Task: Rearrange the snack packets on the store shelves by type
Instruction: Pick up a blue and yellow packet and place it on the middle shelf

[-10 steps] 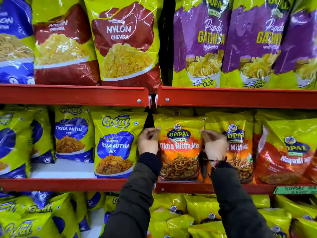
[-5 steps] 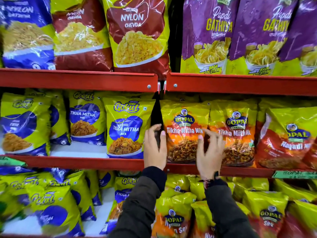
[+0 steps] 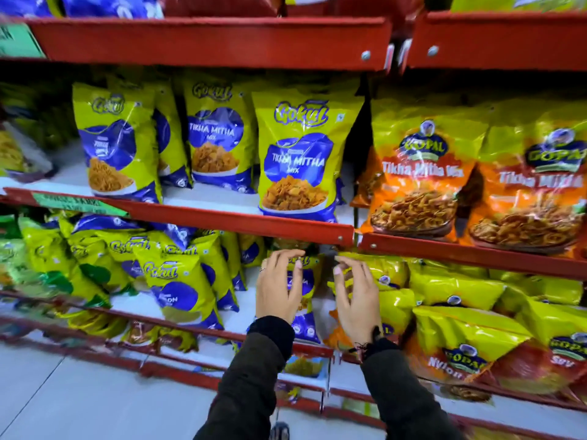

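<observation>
Both my hands were at the lower shelf (image 3: 222, 333), reaching step. Left hand (image 3: 278, 289) fingers spread, empty, over a blue-yellow Gokul pkt (image 3: 303, 312). Right hand (image 3: 357, 295) fingers apart, touching yellow pkt (image 3: 394, 281), no grip. Judged next: close on one pkt w/ firm pinch, lift clear.

Bare white shelf (image 3: 133, 304) left of hands (image 3: 276, 289); packets (image 3: 444, 290) crowd right.

Bright, even shop light falls from above, throwing white glare streaks across the glossy Gokul packet (image 3: 297, 160) and the orange Gopal packet (image 3: 416, 182). Deep shadow sits under the red shelf edge (image 3: 203, 39). Motion blur smears the left side and corners; wide-angle bend tilts the shelves.
</observation>
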`<state>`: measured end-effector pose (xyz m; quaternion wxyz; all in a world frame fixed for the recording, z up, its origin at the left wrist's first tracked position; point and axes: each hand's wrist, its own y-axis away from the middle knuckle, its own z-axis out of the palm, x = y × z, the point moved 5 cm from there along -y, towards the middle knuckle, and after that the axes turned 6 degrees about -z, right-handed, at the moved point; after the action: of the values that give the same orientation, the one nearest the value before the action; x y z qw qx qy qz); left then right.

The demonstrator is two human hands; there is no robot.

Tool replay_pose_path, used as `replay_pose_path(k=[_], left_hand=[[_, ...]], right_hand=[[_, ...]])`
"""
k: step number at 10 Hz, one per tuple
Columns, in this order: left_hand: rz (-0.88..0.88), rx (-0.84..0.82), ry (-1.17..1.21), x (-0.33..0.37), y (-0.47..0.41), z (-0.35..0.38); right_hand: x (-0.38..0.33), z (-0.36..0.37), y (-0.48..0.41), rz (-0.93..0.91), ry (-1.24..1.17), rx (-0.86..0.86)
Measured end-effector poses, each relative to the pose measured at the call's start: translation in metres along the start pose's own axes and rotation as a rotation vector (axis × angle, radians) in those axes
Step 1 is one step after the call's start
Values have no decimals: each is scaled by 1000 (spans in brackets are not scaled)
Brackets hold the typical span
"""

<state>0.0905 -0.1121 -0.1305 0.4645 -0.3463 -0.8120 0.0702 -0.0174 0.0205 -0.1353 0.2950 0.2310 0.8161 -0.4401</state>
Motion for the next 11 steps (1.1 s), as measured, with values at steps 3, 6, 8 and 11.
replay_pose_path(k=[3,6,8,11], left_hand=[[-788,-324,253,-144,-19,52],[-1218,-711,429,-200,-21,103],[-1178,-553,537,-187,-8,90],[-1055,-335,435,-156,38,-16]], right_hand=[[84,127,27,601,-33,-408],[149,164,58,1226,-336,-441],[121,160,60,1036,-110,-398],[18,117,91,821,-263,-376]])
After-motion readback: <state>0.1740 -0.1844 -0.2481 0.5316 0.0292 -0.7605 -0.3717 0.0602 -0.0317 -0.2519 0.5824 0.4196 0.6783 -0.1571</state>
